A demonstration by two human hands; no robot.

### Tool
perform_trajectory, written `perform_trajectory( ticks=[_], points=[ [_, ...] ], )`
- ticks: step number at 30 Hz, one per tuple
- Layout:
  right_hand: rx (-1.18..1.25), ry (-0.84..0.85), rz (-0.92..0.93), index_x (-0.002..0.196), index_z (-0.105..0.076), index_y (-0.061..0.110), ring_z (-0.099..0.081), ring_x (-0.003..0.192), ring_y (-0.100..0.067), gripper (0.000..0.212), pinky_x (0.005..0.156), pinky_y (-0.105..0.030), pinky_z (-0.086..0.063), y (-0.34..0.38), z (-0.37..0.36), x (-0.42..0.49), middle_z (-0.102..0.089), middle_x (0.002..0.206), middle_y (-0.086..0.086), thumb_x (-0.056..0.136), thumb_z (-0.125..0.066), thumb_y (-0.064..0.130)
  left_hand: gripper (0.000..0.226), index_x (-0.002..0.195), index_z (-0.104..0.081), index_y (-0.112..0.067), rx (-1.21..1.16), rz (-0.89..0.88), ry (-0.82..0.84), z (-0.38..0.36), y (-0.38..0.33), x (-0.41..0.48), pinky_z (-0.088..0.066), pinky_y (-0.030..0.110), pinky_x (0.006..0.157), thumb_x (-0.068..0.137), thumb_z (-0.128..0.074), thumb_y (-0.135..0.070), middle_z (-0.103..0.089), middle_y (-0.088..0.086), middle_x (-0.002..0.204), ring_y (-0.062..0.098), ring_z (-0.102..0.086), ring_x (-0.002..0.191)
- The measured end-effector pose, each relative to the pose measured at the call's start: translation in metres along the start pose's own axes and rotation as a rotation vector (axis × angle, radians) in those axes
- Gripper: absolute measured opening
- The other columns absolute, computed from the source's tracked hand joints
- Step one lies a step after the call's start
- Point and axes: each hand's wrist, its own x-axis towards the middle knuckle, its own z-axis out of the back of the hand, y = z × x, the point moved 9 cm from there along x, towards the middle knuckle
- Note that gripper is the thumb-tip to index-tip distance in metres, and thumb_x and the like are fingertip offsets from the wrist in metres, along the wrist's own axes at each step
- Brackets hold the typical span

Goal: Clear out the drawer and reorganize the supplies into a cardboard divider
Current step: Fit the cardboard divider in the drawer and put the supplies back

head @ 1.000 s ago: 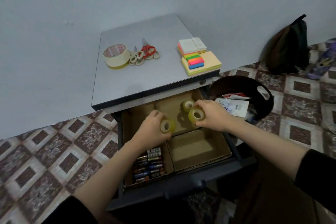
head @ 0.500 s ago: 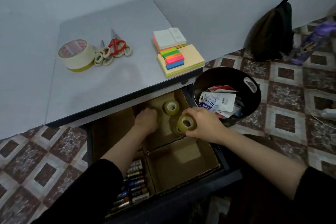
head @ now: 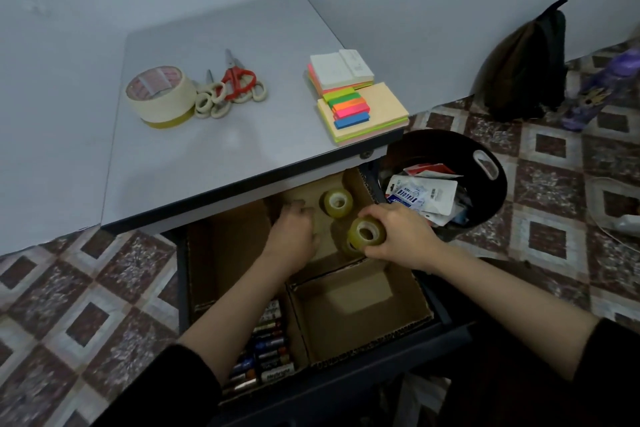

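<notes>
**Clear tape roll** point(head: 366, 233): in hand. My right hand point(head: 398, 236) pinches it by the outer rim, thumb and fingers curled round it, with the core facing up. It hangs over the near edge of the far right compartment of the cardboard divider point(head: 372, 343). Something yellowish shows just beneath it, possibly another roll, but I cannot tell.

**Second clear tape roll** point(head: 338, 203): on the floor of the same compartment, toward its far right corner and apart from both hands.

**Left hand** point(head: 294, 232): knuckles up in the far part of the divider, just beside the second clear tape roll, fingers bent downward. I cannot tell whether it grips anything.

**Batteries** point(head: 268, 347): packed side by side in the near left compartment.

**Drawer** point(head: 346, 392): pulled out beneath the near edge of the desk top point(head: 225, 156).

**Still on the desk top:** masking tape point(head: 159, 94) and scissors point(head: 235, 80) toward the far left corner, and sticky notes point(head: 362, 111) at the near right corner.

**Handling note, my judgement:**
- I would lower the held roll straight down onto bare cardboard next to the second one, not stack it where it could tip.
- I would keep the pinch on the rim until the roll bears on the floor.
- My wrist should stay off the thin partition, which looks likely to fold under weight.
- The left hand should draw aside to free the landing spot.
</notes>
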Motion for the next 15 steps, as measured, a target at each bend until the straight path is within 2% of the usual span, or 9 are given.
perform_trajectory(
  ticks=[2, 5, 8, 10, 13, 15],
  points=[
    [0.006, -0.003, -0.014, 0.128, -0.050, 0.022, -0.052, 0.109, -0.019, 0.059, 0.086, -0.029, -0.045, 0.002, 0.001, 0.001, -0.058, 0.121, 0.000, 0.075, -0.070, 0.039, 0.046, 0.134, -0.046, -0.011, -0.168, -0.084, -0.179, 0.019, -0.002, -0.030, -0.020, 0.028, 0.112, 0.091, -0.056, -0.022, -0.031, 0.007, 0.147, 0.021, -0.025, 0.137],
    [0.026, -0.008, -0.039, 0.127, -0.052, 0.020, -0.057, 0.105, -0.021, 0.059, 0.084, -0.033, -0.049, 0.006, 0.005, 0.007, -0.061, 0.117, -0.003, 0.074, -0.071, 0.040, 0.049, 0.134, -0.047, -0.008, -0.241, -0.093, -0.340, 0.027, 0.018, -0.065, -0.019, 0.033, 0.113, 0.089, -0.060, -0.021, -0.031, 0.010, 0.148, 0.018, -0.024, 0.137],
    [0.015, -0.027, -0.014, 0.128, -0.052, 0.019, -0.058, 0.105, -0.023, 0.060, 0.085, -0.036, -0.050, 0.021, 0.008, 0.019, -0.062, 0.117, -0.004, 0.075, -0.072, 0.040, 0.066, 0.147, -0.021, -0.016, -0.266, -0.068, -0.276, 0.014, 0.037, -0.081, -0.017, 0.027, 0.112, 0.093, -0.047, -0.045, -0.012, -0.003, 0.155, 0.008, -0.014, 0.138],
    [0.055, -0.020, -0.001, 0.131, -0.050, 0.016, -0.059, 0.106, -0.023, 0.063, 0.087, -0.037, -0.051, 0.032, 0.001, 0.029, -0.062, 0.118, -0.006, 0.076, -0.072, 0.038, 0.075, 0.146, -0.002, -0.027, -0.272, -0.104, -0.207, 0.005, 0.038, -0.085, -0.020, 0.021, 0.108, 0.088, -0.030, -0.065, 0.004, -0.015, 0.152, 0.000, -0.008, 0.136],
    [0.123, 0.047, -0.005, 0.134, -0.047, 0.010, -0.058, 0.110, -0.025, 0.066, 0.093, -0.035, -0.050, 0.043, -0.022, 0.045, -0.060, 0.122, -0.010, 0.077, -0.074, 0.029, 0.076, 0.141, 0.012, -0.032, -0.212, -0.112, -0.189, 0.002, 0.036, -0.086, -0.031, 0.019, 0.099, 0.080, -0.012, -0.071, 0.016, -0.019, 0.149, 0.001, -0.010, 0.137],
    [0.128, 0.068, -0.001, 0.133, -0.049, 0.009, -0.057, 0.112, -0.023, 0.063, 0.093, -0.028, -0.047, 0.049, -0.036, 0.055, -0.060, 0.122, -0.010, 0.078, -0.074, 0.026, 0.077, 0.143, 0.012, -0.029, -0.179, -0.091, -0.187, 0.001, 0.038, -0.085, -0.043, 0.019, 0.087, 0.085, -0.018, -0.069, 0.019, -0.018, 0.147, 0.007, -0.020, 0.139]
  ],
)
